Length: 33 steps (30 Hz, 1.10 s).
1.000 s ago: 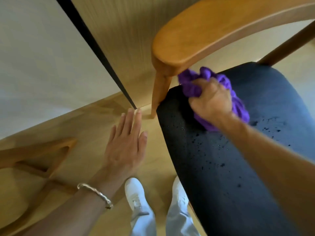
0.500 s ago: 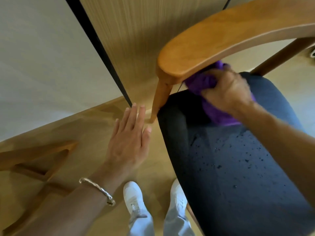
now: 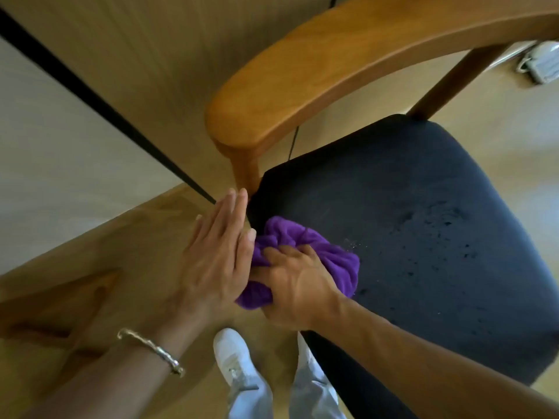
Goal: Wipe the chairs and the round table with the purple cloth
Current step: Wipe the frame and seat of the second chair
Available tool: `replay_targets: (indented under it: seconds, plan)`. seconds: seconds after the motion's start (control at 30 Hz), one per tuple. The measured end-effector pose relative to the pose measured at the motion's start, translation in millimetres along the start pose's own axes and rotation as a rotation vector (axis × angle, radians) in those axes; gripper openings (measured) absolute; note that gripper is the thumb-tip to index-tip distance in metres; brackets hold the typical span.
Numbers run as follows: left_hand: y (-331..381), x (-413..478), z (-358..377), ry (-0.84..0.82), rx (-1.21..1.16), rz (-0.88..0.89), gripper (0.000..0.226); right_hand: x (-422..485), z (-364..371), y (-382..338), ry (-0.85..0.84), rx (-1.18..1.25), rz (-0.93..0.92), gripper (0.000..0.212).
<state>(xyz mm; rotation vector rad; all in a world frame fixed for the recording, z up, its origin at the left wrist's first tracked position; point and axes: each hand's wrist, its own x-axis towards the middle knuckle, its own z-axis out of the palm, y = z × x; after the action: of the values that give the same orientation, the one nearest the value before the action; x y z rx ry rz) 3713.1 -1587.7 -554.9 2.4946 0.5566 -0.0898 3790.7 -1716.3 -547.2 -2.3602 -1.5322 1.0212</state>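
A wooden chair [image 3: 332, 65] with a curved backrest and a dark cushioned seat [image 3: 423, 222] stands in front of me. Wet specks dot the seat on its right half. My right hand [image 3: 298, 282] grips the bunched purple cloth [image 3: 320, 252] and presses it on the seat's near left edge. My left hand [image 3: 217, 252] is held flat with straight fingers just left of the seat edge, its thumb side touching the cloth. A metal bracelet sits on my left wrist. The round table is not in view.
A wood-panelled wall with a black strip [image 3: 106, 101] runs behind the chair. Part of another wooden chair frame [image 3: 60, 297] lies low at the left on the wooden floor. My white shoes [image 3: 236, 358] stand below the seat. A white object [image 3: 541, 62] sits far right.
My right hand has drawn the cloth from under the backrest down to the seat's near left edge. My left hand has come right, against the cloth.
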Motion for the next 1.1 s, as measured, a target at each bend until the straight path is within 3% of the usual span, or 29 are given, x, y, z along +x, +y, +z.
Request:
replay_targets:
  seconds: [0.03, 0.13, 0.2, 0.33, 0.43, 0.57, 0.67, 0.77, 0.9, 1.1]
  plan:
    - [2.7, 4.8, -0.9, 0.004, -0.016, 0.026, 0.055, -4.5, -4.9, 6.8, -0.003, 0.039, -0.025, 0.043]
    - [12.3, 13.9, -2.9, -0.019, -0.105, 0.113, 0.053, -17.4, -42.4, 53.4, 0.211, 0.089, 0.044, 0.039]
    - [21.7, 19.2, -2.5, -0.024, -0.127, 0.175, 0.052, -27.1, -80.7, 90.1, 0.288, 0.035, 0.246, 0.053]
    - [46.7, 37.7, 6.4, -0.122, -0.164, 0.226, 0.053, -40.7, -142.7, 177.0, 0.479, -0.022, 0.636, 0.052]
    - [66.5, 62.4, 17.2, -0.171, -0.102, 0.231, 0.055, -35.7, -138.0, 215.2, 0.426, 0.117, 0.750, 0.066]
    - [88.0, 93.1, 31.2, -0.182, -0.034, 0.191, 0.053, -18.0, -107.3, 225.3, 0.275, 0.085, 0.668, 0.078]
    - [102.2, 105.5, 42.1, -0.197, -0.013, 0.175, 0.054, -35.4, -118.6, 240.8, 0.343, 0.076, 0.589, 0.099]
    - [111.4, 111.5, 48.1, -0.204, 0.000, 0.162, 0.054, -37.2, -116.5, 252.8, 0.396, 0.110, 0.655, 0.116]
    - [110.2, 128.1, 47.6, -0.227, 0.062, 0.207, 0.058, -20.7, -107.2, 256.2, 0.406, 0.133, 0.680, 0.105]
    - [121.1, 172.3, 37.6, -0.135, 0.033, 0.300, 0.063, -4.2, -93.7, 235.0, 0.508, -0.022, 0.701, 0.080]
